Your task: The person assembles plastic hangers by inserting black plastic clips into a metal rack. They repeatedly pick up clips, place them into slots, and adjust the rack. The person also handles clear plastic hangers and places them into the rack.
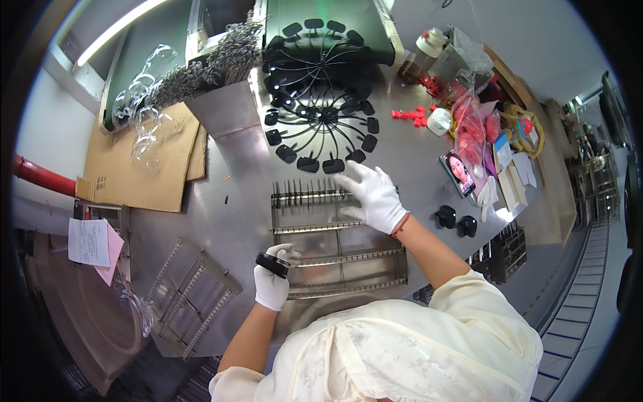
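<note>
A black, round, ring-like piece [272,264] is held in my white-gloved left hand [271,285], beside the left edge of a metal rack [338,259]. The rack lies flat in front of me and has several slotted crossbars. Thin dark rods [308,193] stand in a row along its far bar. Over that bar's right end is my gloved right hand [376,199], its fingers spread, with nothing visible between them. Just beyond it, black paddle-shaped parts on thin stems [325,117] are fanned out in circles.
A second rack [191,298] lies at the left. Flat cardboard [144,177] and a metal bin [224,110] of thin grey pieces are behind it. At the right are a lit phone [457,173], two black parts [455,220], red pieces [414,115] and a bottle [423,53].
</note>
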The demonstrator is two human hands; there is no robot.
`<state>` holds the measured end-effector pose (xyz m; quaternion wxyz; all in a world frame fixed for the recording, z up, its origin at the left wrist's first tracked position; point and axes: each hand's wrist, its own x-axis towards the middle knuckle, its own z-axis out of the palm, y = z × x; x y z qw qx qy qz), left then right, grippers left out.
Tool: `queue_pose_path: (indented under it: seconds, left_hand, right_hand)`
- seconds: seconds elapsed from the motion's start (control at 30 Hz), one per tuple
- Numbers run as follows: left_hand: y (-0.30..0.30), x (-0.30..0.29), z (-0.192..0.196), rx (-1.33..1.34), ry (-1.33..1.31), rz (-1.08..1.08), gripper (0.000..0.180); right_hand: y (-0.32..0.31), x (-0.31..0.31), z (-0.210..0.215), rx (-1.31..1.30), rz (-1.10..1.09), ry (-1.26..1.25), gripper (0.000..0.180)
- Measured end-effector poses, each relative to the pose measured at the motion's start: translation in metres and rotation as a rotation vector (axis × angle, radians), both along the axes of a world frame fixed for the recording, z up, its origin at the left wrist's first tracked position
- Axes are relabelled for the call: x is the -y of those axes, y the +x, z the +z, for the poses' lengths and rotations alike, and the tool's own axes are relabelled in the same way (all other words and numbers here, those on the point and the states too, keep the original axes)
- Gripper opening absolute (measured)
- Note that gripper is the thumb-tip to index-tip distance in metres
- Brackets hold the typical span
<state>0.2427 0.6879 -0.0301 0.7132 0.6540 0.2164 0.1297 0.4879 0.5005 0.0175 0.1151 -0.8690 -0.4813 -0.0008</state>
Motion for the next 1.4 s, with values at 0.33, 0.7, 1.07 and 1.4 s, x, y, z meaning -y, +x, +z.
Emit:
queue_pose_path:
  seconds: [0.33, 0.7, 1.07, 1.4]
  left_hand:
    - [0.045, 0.041, 0.021, 0.008, -0.143, -0.501, 0.025]
    - [0.061, 0.034, 0.056, 0.081, 0.591, -0.541, 0.015]
    - [0.13, -0.025, 0.035, -0.016, 1.482, -0.524, 0.096]
    - [0.129, -0.026, 0.031, -0.051, 1.501, -0.523, 0.089]
  right_hand:
    - [-0.075, 0.01, 0.043, -0.802, 0.328, 0.455, 0.066]
    - [-0.063, 0.036, 0.018, -1.758, -0.307, 0.988, 0.057]
    - [0.007, 0.01, -0.032, -0.528, -0.087, 0.668, 0.043]
    - [0.011, 0.015, -0.022, -0.144, 0.038, 0.433, 0.04]
